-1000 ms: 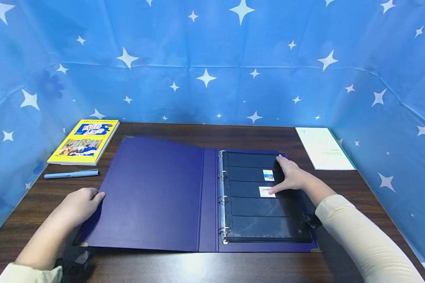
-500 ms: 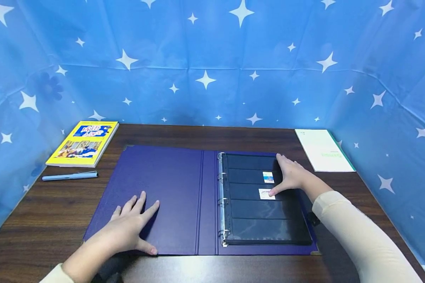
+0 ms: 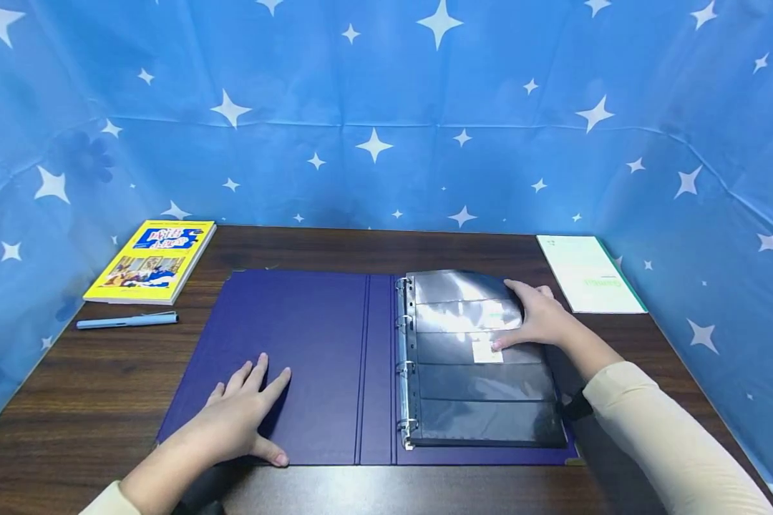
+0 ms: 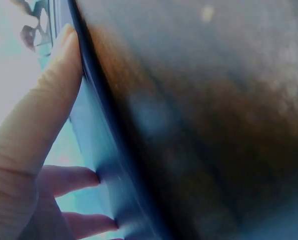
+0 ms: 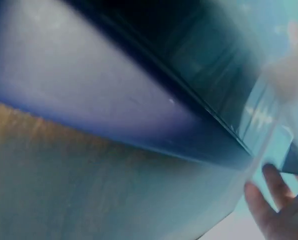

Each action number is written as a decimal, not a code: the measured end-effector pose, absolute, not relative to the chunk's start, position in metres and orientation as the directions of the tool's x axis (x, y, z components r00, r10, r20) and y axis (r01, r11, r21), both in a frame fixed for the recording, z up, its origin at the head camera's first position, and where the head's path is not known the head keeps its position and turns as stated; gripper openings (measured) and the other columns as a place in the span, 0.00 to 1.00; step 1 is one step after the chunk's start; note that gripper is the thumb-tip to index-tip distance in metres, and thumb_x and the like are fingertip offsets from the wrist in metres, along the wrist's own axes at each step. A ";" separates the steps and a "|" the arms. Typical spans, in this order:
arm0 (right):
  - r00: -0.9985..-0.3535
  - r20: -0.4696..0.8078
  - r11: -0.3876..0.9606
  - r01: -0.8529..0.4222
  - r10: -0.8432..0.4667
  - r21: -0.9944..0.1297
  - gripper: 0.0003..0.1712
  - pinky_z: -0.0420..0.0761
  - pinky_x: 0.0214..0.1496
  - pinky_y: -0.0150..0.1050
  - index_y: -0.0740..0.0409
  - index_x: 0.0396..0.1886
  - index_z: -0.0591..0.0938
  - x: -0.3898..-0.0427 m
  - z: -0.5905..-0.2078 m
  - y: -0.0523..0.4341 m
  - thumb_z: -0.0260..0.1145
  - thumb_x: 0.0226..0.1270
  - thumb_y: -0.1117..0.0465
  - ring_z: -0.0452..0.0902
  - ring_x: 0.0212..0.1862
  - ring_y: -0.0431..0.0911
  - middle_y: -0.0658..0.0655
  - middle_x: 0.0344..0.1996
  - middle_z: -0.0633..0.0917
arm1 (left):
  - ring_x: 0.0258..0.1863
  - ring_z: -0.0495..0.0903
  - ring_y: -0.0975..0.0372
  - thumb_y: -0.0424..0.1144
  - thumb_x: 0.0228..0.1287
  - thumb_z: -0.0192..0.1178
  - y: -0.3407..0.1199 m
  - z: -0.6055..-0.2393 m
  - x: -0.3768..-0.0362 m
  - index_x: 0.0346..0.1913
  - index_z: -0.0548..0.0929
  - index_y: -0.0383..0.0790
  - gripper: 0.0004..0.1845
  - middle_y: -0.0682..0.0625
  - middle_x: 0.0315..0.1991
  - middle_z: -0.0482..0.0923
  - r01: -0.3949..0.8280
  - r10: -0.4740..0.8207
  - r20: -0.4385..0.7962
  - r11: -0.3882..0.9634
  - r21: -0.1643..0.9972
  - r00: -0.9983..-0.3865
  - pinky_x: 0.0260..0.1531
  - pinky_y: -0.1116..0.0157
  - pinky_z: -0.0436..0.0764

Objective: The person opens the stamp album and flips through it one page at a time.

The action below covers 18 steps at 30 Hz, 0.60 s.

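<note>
A dark blue ring binder (image 3: 296,343) lies open on the brown table (image 3: 71,400). My left hand (image 3: 245,415) rests flat on the inside of its left cover, fingers spread; in the left wrist view the fingers (image 4: 44,100) lie along the cover's edge (image 4: 99,150). My right hand (image 3: 537,318) grips the right edge of the top black pocket page (image 3: 477,386), whose upper part bows up and shines. A small stamp (image 3: 486,351) sits in a pocket by my thumb. The right wrist view is blurred, with the fingers (image 5: 273,200) next to the page's edge.
A yellow book (image 3: 151,261) and a blue pen (image 3: 127,321) lie at the far left of the table. A white booklet (image 3: 586,275) lies at the far right. Blue star-patterned cloth walls stand on three sides.
The left cover came down flat and my left hand moved from its outer edge onto its inside. The top page, flat before, now bows up under my right hand.
</note>
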State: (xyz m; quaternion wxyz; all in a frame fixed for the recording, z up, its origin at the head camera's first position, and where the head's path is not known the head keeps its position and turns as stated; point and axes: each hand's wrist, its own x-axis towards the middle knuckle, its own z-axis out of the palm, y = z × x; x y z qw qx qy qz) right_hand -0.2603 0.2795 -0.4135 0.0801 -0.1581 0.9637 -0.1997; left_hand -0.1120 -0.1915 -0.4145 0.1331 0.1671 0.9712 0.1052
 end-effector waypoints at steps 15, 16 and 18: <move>-0.934 -0.332 0.508 0.223 -0.135 -0.832 0.27 0.71 0.18 0.36 0.70 0.43 0.67 -0.248 -0.422 0.303 0.45 0.75 0.46 0.61 0.14 0.41 0.52 0.16 0.67 | 0.66 0.48 0.34 0.76 0.21 0.63 -0.196 -0.415 -0.111 0.71 0.60 0.40 0.68 0.28 0.69 0.46 0.301 0.365 -0.244 0.917 0.263 -0.898 0.50 0.30 0.53; -0.933 -0.330 0.500 0.220 -0.142 -0.838 0.27 0.70 0.16 0.36 0.70 0.45 0.68 -0.246 -0.423 0.303 0.43 0.76 0.46 0.62 0.13 0.41 0.52 0.14 0.68 | 0.66 0.47 0.34 0.76 0.21 0.63 -0.195 -0.415 -0.111 0.71 0.60 0.40 0.68 0.28 0.69 0.45 0.298 0.363 -0.251 0.917 0.264 -0.897 0.50 0.30 0.53; -0.937 -0.325 0.468 0.231 -0.130 -0.853 0.30 0.68 0.14 0.35 0.72 0.53 0.68 -0.244 -0.423 0.302 0.41 0.77 0.46 0.64 0.12 0.40 0.52 0.14 0.73 | 0.66 0.47 0.34 0.76 0.21 0.63 -0.195 -0.415 -0.112 0.71 0.60 0.40 0.68 0.28 0.69 0.45 0.293 0.360 -0.259 0.919 0.263 -0.896 0.51 0.30 0.52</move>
